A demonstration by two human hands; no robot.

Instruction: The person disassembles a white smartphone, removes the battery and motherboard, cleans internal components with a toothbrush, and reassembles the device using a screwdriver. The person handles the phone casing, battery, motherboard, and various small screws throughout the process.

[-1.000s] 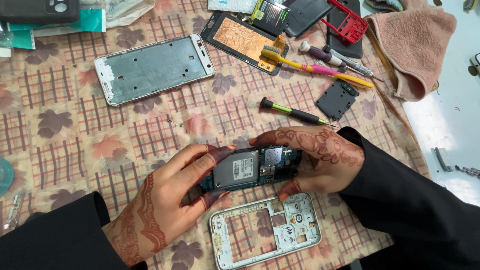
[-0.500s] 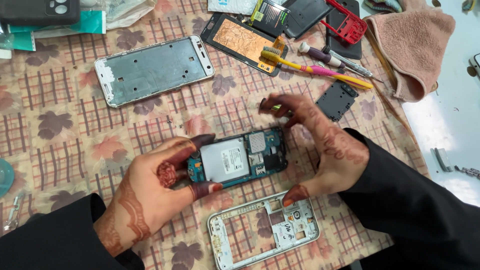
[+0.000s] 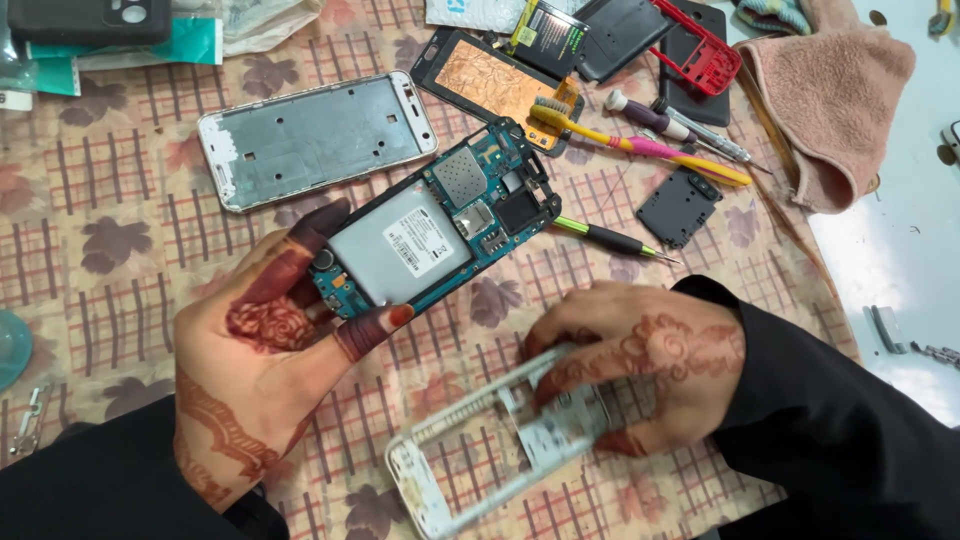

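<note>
left hand [image 3: 265, 345] cradles opened phone [image 3: 435, 232] mid-frame, circuit side up for viewing | right hand [image 3: 640, 365] closes on white frame [image 3: 470, 475] lower centre, lifting one end | screwdriver [image 3: 612, 238] idle just beyond

Bare cloth [image 3: 130, 300] lies open left; screwdriver [image 3: 610, 238] and silver frame [image 3: 315, 140] crowd beyond.

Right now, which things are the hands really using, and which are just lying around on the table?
In use:
- opened phone, held up in the left hand
- white phone frame, right hand on it

Lying about:
- silver phone plate
- screwdriver
- yellow toothbrush
- red frame
- pink cloth
- small black cover
</note>
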